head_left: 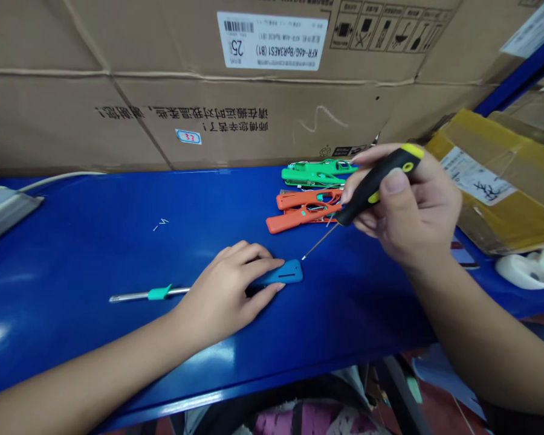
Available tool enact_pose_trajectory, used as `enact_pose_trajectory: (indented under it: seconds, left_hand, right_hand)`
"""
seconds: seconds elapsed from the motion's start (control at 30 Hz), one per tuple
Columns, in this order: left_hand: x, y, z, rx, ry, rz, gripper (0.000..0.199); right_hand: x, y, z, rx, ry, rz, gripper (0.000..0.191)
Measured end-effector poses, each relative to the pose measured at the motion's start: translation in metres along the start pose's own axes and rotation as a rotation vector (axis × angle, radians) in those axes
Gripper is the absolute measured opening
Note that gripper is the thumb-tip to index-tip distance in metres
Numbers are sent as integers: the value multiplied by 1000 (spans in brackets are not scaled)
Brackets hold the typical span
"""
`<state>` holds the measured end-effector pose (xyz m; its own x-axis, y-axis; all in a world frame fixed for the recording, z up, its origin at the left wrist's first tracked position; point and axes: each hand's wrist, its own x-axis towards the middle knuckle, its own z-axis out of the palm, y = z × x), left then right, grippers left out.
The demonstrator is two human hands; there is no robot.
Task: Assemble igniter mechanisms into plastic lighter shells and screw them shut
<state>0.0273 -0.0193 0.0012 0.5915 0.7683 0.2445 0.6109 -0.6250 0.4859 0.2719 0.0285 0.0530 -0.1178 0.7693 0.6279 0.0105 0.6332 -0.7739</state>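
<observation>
My left hand (226, 290) rests over a blue plastic part (283, 273), pinning it to the bench with its fingers around it. My right hand (401, 208) grips a black-and-yellow precision screwdriver (378, 184). The screwdriver's thin metal shaft points down, its tip just off the blue part's end. Stacked green plastic parts (317, 174) and orange plastic parts (301, 209) lie beyond, close to my right hand's fingers. A metal rod with a teal piece (159, 293) lies left of my left hand. A tiny metal wire piece (161, 225) lies further back.
The blue bench (86, 241) runs across the view, with stacked cardboard boxes (236, 103) along its back. A yellow-taped parcel (494, 187) stands at the right, with a white object (528, 269) below it. A grey device with a white cable (4, 211) sits at the left edge.
</observation>
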Motion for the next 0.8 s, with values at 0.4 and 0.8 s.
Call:
enact_pose_trajectory:
  seconds: [0.4, 0.8]
  left_hand:
    - [2, 5, 3, -28, 2, 15, 28]
    - [2, 4, 3, -39, -7, 4, 29]
  right_hand:
    - [-12, -5, 8, -125, -118, -130, 21]
    - [-14, -2, 7, -160, -114, -86, 22]
